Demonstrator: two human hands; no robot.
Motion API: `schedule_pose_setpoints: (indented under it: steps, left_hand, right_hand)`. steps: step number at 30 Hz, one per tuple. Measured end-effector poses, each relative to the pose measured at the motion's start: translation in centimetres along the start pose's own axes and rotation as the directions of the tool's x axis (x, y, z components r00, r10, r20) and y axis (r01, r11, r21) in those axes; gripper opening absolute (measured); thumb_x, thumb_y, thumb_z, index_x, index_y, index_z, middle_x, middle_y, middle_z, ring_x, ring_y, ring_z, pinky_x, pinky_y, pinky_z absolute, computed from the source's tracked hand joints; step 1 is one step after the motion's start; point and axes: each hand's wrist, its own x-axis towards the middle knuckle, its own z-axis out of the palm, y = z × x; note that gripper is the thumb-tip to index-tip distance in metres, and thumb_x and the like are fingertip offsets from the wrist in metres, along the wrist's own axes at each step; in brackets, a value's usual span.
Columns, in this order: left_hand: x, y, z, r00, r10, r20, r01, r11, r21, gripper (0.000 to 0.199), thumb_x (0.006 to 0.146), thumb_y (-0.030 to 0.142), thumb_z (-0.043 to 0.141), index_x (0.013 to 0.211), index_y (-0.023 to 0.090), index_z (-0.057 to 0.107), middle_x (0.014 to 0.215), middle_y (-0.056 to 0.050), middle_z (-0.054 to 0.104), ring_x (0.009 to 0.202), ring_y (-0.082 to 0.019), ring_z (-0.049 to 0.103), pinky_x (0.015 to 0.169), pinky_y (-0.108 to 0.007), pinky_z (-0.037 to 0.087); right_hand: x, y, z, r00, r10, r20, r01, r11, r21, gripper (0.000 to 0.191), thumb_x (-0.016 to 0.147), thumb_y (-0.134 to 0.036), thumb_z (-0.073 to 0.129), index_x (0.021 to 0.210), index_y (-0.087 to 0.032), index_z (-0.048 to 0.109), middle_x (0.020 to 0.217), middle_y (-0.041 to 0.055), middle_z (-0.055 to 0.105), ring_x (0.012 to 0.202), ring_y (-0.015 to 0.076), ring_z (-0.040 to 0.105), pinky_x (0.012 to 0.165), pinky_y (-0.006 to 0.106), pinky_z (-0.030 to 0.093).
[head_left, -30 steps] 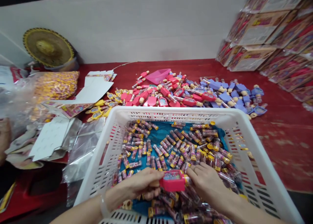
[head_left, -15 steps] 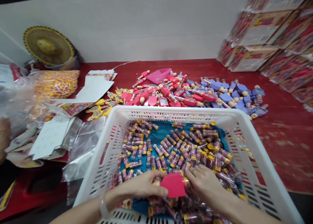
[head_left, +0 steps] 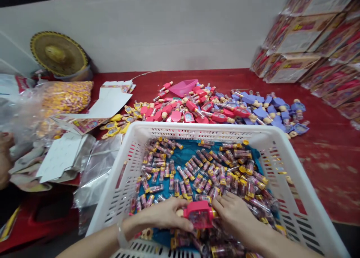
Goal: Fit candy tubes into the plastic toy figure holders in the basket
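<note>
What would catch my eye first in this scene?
The white plastic crate in front stands out, full of small capped tubes on blue cloth. At its near end, the left hand grips a pink plastic toy, with the right hand beside it. Beyond, pink toys and purple toys lie heaped on the red table.

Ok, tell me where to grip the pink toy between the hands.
Grip the wide pink body of the toy from above, between the left hand and right hand: it looks broader and firmer than the narrow tube end, and its top stands clear of the packed clear tubes.
</note>
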Motion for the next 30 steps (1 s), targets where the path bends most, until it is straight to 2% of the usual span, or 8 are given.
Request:
schedule_pose_setpoints:
  steps: [3, 7, 10, 13, 16, 21, 26, 30]
  left_hand:
    - [0.5, -0.9, 1.1, 0.971, 0.183, -0.155, -0.140, 0.958, 0.251, 0.031, 0.089, 0.033, 0.054, 0.116, 0.020, 0.060, 0.087, -0.002, 0.063, 0.073, -0.015, 0.056, 0.062, -0.022, 0.042]
    - [1.0, -1.7, 1.4, 0.777, 0.550, -0.308, -0.212, 0.688, 0.694, 0.039, 0.090, 0.018, 0.046, 0.128, 0.025, 0.053, 0.091, -0.007, 0.062, 0.079, -0.017, 0.054, 0.073, -0.030, 0.045]
    - [0.6, -1.0, 0.4, 0.862, 0.349, -0.369, -0.162, 0.877, 0.452, 0.055, 0.085, 0.027, 0.058, 0.137, 0.027, 0.042, 0.103, -0.006, 0.062, 0.087, -0.018, 0.057, 0.077, -0.030, 0.047]
    - [0.1, -0.4, -0.2, 0.989, 0.054, -0.135, -0.048, 0.998, 0.050, 0.060, 0.079, 0.044, 0.066, 0.132, 0.023, 0.047, 0.102, -0.003, 0.064, 0.083, -0.018, 0.060, 0.065, -0.023, 0.047]
    - [0.1, -0.7, 0.4, 0.989, 0.107, -0.104, -0.090, 0.983, 0.163, 0.037, 0.087, 0.041, 0.056, 0.118, 0.021, 0.059, 0.094, -0.003, 0.064, 0.077, -0.017, 0.058, 0.060, -0.022, 0.044]
    - [0.7, -1.2, 1.2, 0.805, 0.488, -0.337, -0.164, 0.728, 0.665, 0.041, 0.089, 0.018, 0.045, 0.129, 0.025, 0.054, 0.097, -0.009, 0.062, 0.085, -0.020, 0.056, 0.075, -0.034, 0.046]
    - [0.0, -0.4, -0.2, 0.978, 0.112, -0.176, -0.072, 0.973, 0.218, 0.053, 0.078, 0.037, 0.068, 0.128, 0.026, 0.052, 0.105, -0.003, 0.064, 0.088, -0.020, 0.060, 0.070, -0.025, 0.048]
    - [0.0, -0.7, 0.5, 0.990, 0.102, -0.095, -0.074, 0.961, 0.268, 0.033, 0.086, 0.039, 0.059, 0.113, 0.020, 0.060, 0.092, -0.003, 0.066, 0.077, -0.018, 0.060, 0.059, -0.022, 0.045]
  right_hand:
    - [-0.2, -0.3, -0.9, 0.988, 0.057, 0.142, -0.077, 0.988, 0.136, 0.016, 0.072, -0.016, 0.060, 0.088, -0.019, 0.065, 0.079, 0.0044, 0.069, 0.067, 0.0186, 0.059, 0.059, 0.027, 0.031]
    - [-0.3, -0.3, -3.2, 0.927, -0.028, 0.374, -0.174, 0.852, 0.495, 0.020, 0.073, -0.039, 0.067, 0.083, -0.022, 0.064, 0.074, -0.0031, 0.067, 0.062, 0.0134, 0.056, 0.050, 0.021, 0.029]
    - [0.0, -0.1, -2.6, 0.975, 0.044, 0.216, -0.122, 0.925, 0.361, 0.012, 0.076, -0.028, 0.061, 0.084, -0.019, 0.063, 0.072, 0.0001, 0.067, 0.059, 0.0135, 0.055, 0.053, 0.023, 0.030]
    - [0.0, -0.2, -0.8, 0.998, 0.054, -0.035, -0.051, 0.996, 0.079, 0.015, 0.072, -0.014, 0.056, 0.085, -0.016, 0.064, 0.077, 0.0068, 0.069, 0.067, 0.0186, 0.058, 0.064, 0.028, 0.034]
    - [-0.3, -0.4, -0.6, 0.998, 0.060, 0.022, -0.062, 0.989, 0.136, 0.022, 0.069, -0.013, 0.057, 0.090, -0.018, 0.064, 0.082, 0.0056, 0.069, 0.072, 0.0197, 0.060, 0.066, 0.028, 0.035]
    - [-0.3, -0.4, -3.3, 0.912, -0.031, 0.409, -0.208, 0.824, 0.527, 0.020, 0.073, -0.037, 0.066, 0.083, -0.021, 0.064, 0.079, -0.0018, 0.067, 0.068, 0.0153, 0.057, 0.054, 0.022, 0.033]
    - [-0.2, -0.4, -1.2, 0.998, 0.035, 0.061, -0.047, 0.978, 0.202, 0.015, 0.075, -0.017, 0.057, 0.089, -0.016, 0.064, 0.079, 0.0054, 0.068, 0.067, 0.0175, 0.057, 0.062, 0.027, 0.035]
    - [-0.7, -0.6, 0.0, 1.000, 0.029, -0.004, -0.029, 0.994, 0.105, 0.021, 0.070, -0.010, 0.053, 0.087, -0.017, 0.063, 0.077, 0.0055, 0.068, 0.065, 0.0176, 0.057, 0.062, 0.027, 0.034]
